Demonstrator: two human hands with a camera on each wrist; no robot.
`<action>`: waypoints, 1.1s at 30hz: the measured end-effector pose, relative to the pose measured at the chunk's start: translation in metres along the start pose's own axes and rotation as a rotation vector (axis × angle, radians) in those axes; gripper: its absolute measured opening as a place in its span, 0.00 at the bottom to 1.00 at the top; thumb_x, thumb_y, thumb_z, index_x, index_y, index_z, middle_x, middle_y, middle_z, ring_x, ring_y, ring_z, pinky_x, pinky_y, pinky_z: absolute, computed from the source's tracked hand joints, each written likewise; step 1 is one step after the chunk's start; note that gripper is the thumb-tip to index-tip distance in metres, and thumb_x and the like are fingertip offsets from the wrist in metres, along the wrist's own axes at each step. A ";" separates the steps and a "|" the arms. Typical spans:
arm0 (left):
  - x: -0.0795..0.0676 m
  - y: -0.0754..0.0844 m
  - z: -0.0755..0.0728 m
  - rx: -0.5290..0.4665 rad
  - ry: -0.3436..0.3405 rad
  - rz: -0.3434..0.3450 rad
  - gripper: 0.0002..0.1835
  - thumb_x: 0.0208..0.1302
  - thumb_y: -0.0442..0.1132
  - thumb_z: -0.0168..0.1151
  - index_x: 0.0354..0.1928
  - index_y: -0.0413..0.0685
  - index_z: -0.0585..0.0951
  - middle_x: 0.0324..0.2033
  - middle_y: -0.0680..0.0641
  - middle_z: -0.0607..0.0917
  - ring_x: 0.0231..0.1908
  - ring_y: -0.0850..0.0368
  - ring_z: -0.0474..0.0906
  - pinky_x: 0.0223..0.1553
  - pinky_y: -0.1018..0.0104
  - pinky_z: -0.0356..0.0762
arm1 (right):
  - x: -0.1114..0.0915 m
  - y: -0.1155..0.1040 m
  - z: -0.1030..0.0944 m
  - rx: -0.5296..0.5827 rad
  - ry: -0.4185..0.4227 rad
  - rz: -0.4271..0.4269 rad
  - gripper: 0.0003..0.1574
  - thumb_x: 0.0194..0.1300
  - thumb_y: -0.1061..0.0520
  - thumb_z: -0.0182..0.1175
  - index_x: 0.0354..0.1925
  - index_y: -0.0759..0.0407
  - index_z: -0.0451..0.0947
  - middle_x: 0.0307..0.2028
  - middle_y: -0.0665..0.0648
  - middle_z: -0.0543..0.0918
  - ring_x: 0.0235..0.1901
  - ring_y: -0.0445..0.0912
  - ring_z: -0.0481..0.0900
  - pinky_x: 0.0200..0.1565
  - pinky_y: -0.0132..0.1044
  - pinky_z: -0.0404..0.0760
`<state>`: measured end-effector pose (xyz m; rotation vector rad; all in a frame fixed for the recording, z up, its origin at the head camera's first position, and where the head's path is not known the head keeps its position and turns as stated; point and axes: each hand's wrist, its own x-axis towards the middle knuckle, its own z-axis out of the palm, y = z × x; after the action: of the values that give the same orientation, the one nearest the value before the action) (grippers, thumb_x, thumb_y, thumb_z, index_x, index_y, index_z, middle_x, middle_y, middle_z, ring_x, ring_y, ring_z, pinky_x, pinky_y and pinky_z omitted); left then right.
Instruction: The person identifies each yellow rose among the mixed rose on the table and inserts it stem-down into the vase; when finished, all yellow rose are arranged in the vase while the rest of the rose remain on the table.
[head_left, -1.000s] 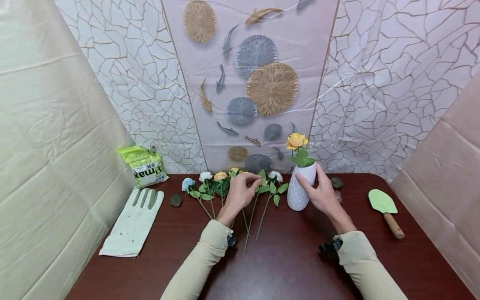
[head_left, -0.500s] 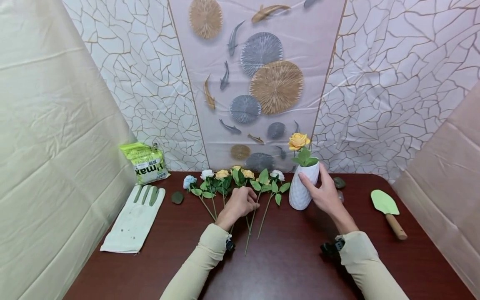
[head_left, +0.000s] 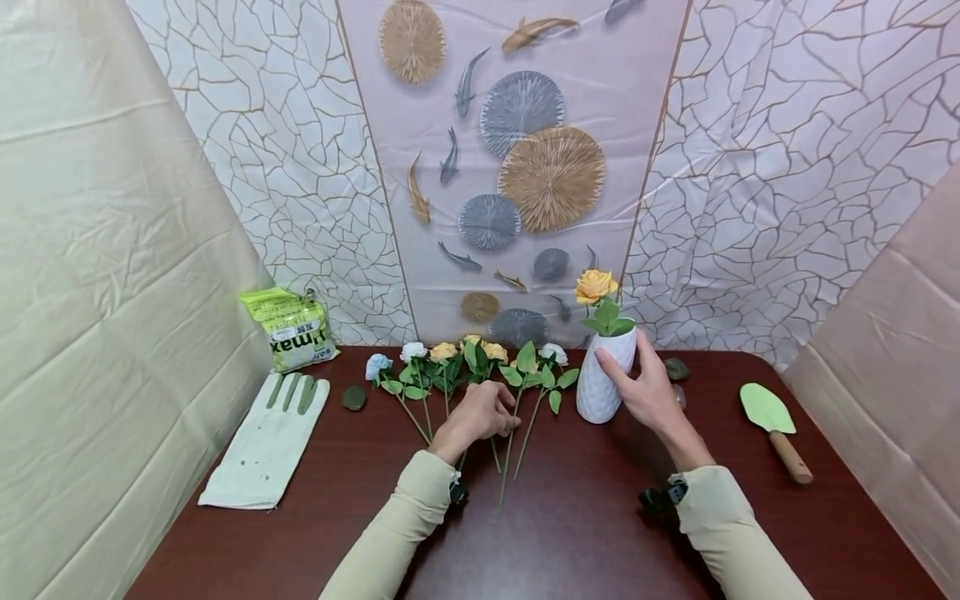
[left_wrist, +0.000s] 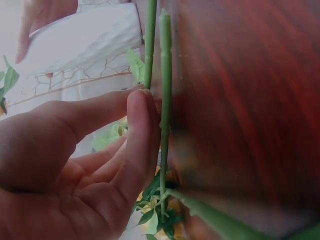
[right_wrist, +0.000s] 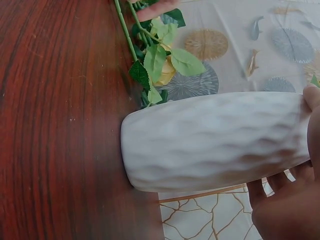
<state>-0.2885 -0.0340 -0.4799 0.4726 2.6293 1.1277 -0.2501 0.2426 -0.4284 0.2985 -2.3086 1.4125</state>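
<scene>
My right hand (head_left: 651,390) grips a white, dimpled vase (head_left: 597,390) near its top, fingers round the far side. The vase leans slightly, its base close over the tabletop; a yellow rose (head_left: 596,286) with green leaves stands in it. To the left, my left hand (head_left: 483,412) pinches a green rose stem (left_wrist: 150,45) between thumb and fingertip. That stem leads up to broad leaves (head_left: 527,360) with a yellow bloom partly hidden behind them. Another stem (left_wrist: 166,75) runs right beside the fingers in the left wrist view.
Blue (head_left: 378,367), white (head_left: 413,352) and yellow roses (head_left: 443,352) lie along the table's back edge. At left are a glove (head_left: 266,446), a green bag (head_left: 292,329) and a dark stone (head_left: 354,397). A green trowel (head_left: 768,408) lies right; another stone (head_left: 677,369) sits behind the right hand.
My left hand has come down from the leaves to the stems and now pinches one, whose lower end has shifted slightly right. The right hand keeps holding the vase.
</scene>
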 end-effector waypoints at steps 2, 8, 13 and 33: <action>0.001 -0.001 0.000 -0.037 -0.004 0.002 0.17 0.60 0.38 0.74 0.49 0.42 0.82 0.23 0.53 0.89 0.25 0.57 0.87 0.35 0.67 0.84 | 0.000 0.000 0.000 -0.007 0.000 0.007 0.35 0.71 0.49 0.63 0.70 0.53 0.64 0.54 0.54 0.77 0.52 0.38 0.74 0.53 0.26 0.73; 0.002 0.000 -0.004 -0.114 -0.001 0.027 0.19 0.62 0.40 0.73 0.53 0.44 0.81 0.26 0.53 0.90 0.28 0.53 0.89 0.35 0.65 0.85 | 0.000 0.000 -0.001 -0.013 -0.004 0.008 0.34 0.71 0.49 0.63 0.70 0.53 0.64 0.54 0.55 0.77 0.52 0.40 0.74 0.52 0.26 0.74; 0.001 0.006 -0.008 -0.176 0.018 0.056 0.21 0.61 0.41 0.73 0.55 0.44 0.81 0.28 0.52 0.91 0.29 0.51 0.90 0.35 0.61 0.87 | 0.000 0.001 -0.001 -0.009 -0.001 0.009 0.33 0.71 0.49 0.62 0.69 0.53 0.64 0.54 0.53 0.77 0.52 0.40 0.74 0.51 0.28 0.75; 0.016 0.071 -0.046 -0.531 0.541 0.329 0.23 0.62 0.44 0.73 0.58 0.54 0.80 0.37 0.50 0.91 0.33 0.52 0.90 0.36 0.60 0.88 | 0.000 0.003 0.002 0.037 0.003 -0.004 0.34 0.71 0.51 0.63 0.69 0.55 0.64 0.53 0.53 0.77 0.50 0.38 0.76 0.49 0.24 0.76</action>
<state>-0.3050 -0.0114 -0.3983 0.5539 2.5369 2.2486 -0.2514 0.2423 -0.4320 0.3108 -2.2806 1.4538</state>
